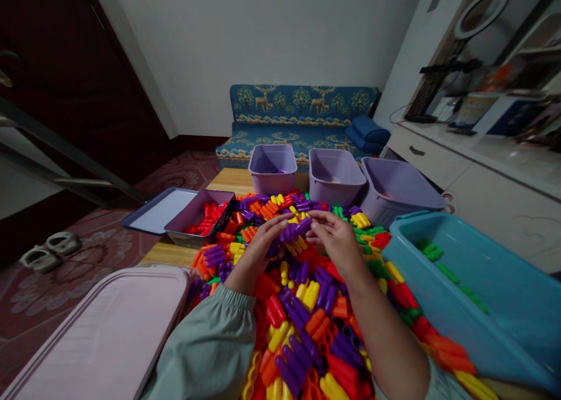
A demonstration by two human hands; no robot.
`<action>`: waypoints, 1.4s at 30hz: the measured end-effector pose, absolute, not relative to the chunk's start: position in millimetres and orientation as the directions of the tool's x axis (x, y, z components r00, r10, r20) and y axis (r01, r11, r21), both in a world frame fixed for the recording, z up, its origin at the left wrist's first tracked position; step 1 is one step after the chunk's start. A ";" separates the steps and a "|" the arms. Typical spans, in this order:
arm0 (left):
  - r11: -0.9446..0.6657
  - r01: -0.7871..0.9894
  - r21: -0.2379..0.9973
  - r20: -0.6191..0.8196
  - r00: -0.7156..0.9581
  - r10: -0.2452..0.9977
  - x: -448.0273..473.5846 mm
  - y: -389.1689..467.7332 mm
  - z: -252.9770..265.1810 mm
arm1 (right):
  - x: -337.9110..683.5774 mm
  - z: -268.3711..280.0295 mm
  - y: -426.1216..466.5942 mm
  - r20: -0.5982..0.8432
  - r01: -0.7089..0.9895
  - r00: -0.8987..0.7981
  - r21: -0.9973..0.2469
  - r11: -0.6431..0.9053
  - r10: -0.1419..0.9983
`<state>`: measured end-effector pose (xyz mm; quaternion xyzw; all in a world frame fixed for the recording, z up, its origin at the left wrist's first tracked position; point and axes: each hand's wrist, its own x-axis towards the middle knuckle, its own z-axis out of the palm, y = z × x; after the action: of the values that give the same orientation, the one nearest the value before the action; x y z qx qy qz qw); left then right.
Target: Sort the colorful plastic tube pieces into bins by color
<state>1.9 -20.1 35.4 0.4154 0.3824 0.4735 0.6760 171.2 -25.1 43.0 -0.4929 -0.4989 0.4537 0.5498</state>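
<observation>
My left hand [262,245] and my right hand [335,239] meet over a heap of bullet-shaped plastic building pieces. Between them is a purple bullet-shaped piece [302,227], its right end pinched by my right fingers. My left hand curls round purple bullet-shaped pieces [287,234] at its fingertips; whether these are joined to the right-hand piece I cannot tell. Under both hands the heap mixes purple, yellow [310,295], red [275,310], orange [318,325] and green pieces, many in joined rows of rounded tubes.
Three lilac bins [272,181] line the table's far side, with few pieces inside. At right stands a blue tub [438,306] holding green pieces [447,273]. A rectangular tin [177,236] with red pieces sits at left, near a pale lid [105,330]. Behind is a patterned sofa [302,132].
</observation>
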 end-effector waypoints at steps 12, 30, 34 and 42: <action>0.149 -0.219 0.964 -0.103 0.211 0.972 7.7 -14.1 24.5 | 171.1 24.6 -21.8 0.100 0.116 -0.021 -0.988 0.102 0.995; 0.357 -0.794 0.492 -0.398 0.160 0.903 -1.0 -5.8 50.3 | 176.4 3.6 -13.6 0.064 0.345 -0.038 -0.936 0.073 0.997; 0.368 -0.858 0.359 -0.473 0.172 0.864 3.0 1.1 64.5 | 176.7 0.9 -12.0 0.073 0.374 -0.049 -0.923 0.086 0.996; 0.238 -0.843 0.481 -0.366 0.053 0.929 12.2 83.4 118.6 | 179.0 -6.8 -8.8 0.086 0.371 -0.049 -0.923 0.098 0.995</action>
<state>12.2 83.4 118.6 0.0685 0.3117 0.6133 0.7225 179.0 -8.8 -6.8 -0.5540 -0.6165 0.3799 0.4108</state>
